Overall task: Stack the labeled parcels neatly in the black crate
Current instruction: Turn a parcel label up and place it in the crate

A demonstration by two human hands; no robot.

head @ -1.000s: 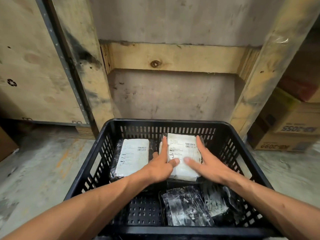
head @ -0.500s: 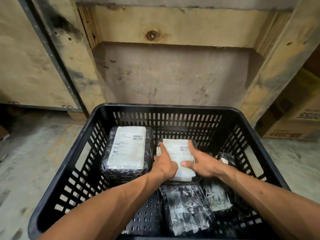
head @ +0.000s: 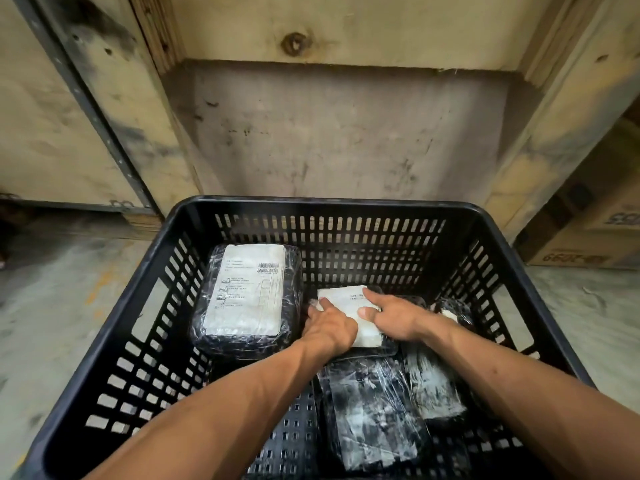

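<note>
A black slotted crate (head: 346,207) fills the lower frame. Inside at the left lies a black-wrapped parcel with a white label (head: 247,292), sitting higher than the rest. In the middle a second labeled parcel (head: 349,299) lies low in the crate. My left hand (head: 330,329) grips its left edge and my right hand (head: 391,315) presses flat on its right side. Nearer to me lie two more wrapped parcels, one (head: 374,417) in the middle and one (head: 433,386) to its right. A small wrapped piece (head: 452,311) sits by the right wall.
Wooden crates and boards (head: 311,29) stand close behind the black crate. Cardboard boxes (head: 588,237) sit at the right on the concrete floor (head: 52,306). The crate's near-left floor (head: 291,445) shows bare perforated plastic.
Both hands have lowered the middle parcel deeper into the crate, beside the left parcel. The view has tilted down and moved closer.
</note>
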